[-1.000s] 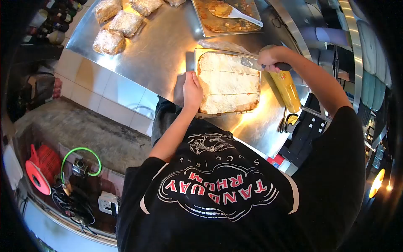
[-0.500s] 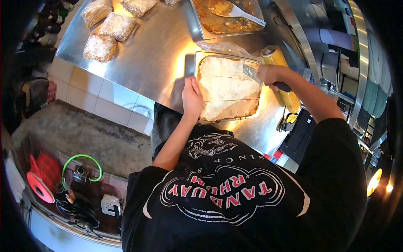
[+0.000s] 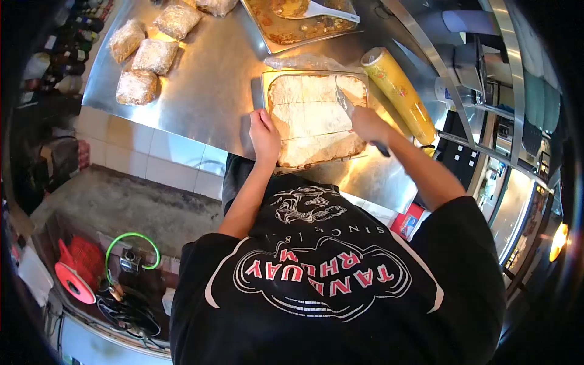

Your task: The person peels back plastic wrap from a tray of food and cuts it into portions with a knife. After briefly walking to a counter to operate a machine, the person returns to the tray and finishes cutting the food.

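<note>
My right hand (image 3: 370, 125) is wrapped round the dark handle of a knife (image 3: 344, 102), whose blade lies over the right part of a pale baked slab (image 3: 304, 118). The slab fills a rectangular metal tray (image 3: 266, 91), and cut lines run across it. At the tray's left rim rests my left hand (image 3: 265, 135), its thumb and fingers close together against the edge. Beyond the tray's far side lies crumpled clear plastic (image 3: 304, 61). A long yellow roll (image 3: 398, 91) is to the right of the tray.
Several plastic-wrapped blocks (image 3: 155, 56) sit at the left of the steel table (image 3: 207, 97). A second tray (image 3: 267, 36) with food remains and a white spoon (image 3: 328, 12) stands at the back. Metal shelving is at the right, and a tiled floor below the table's left edge.
The view has shifted, so the table things appear moved. The knife blade has turned to point more away from me, and a short lengthwise cut now shows near the slab's far edge.
</note>
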A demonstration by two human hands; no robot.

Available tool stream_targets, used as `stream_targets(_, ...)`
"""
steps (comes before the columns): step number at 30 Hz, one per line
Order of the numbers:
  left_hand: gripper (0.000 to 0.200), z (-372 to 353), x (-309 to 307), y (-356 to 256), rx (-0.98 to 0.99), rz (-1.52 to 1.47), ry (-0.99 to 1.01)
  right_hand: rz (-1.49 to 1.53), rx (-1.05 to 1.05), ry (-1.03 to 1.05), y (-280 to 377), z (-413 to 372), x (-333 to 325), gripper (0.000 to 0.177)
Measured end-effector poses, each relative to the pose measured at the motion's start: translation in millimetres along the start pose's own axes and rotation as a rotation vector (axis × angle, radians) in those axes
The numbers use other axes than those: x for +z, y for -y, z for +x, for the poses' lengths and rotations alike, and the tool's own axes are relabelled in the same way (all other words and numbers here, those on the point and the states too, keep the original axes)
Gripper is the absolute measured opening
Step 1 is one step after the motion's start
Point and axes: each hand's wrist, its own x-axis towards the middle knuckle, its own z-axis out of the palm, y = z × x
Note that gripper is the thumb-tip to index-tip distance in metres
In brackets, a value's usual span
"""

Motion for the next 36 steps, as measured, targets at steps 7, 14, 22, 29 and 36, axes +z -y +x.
stream_targets(7,0.023,1.1,4.0,7.0,-0.017,0.003,-0.015,-0.096,0.045,0.712,2.7,39.8,-105.3,0.008)
stream_targets(14,0.021,1.7,-0.6,-0.1,-0.080,-0.013,0.017,0.003,0.128,0.681,-6.8,35.5,-60.1,0.011)
stream_targets(22,0.021,-2.4,-2.3,0.8,-0.120,-0.029,0.026,0.289,0.372,-0.005,22.5,4.6,15.2,0.016)
stream_targets(29,0.021,-0.3,1.5,1.5,-0.039,0.012,-0.012,0.194,0.182,0.391,24.4,-13.3,-47.0,0.010)
stream_targets(36,0.022,-0.9,3.3,4.8,-0.052,0.007,-0.031,0.328,0.376,0.420,42.5,-6.7,-51.0,0.003)
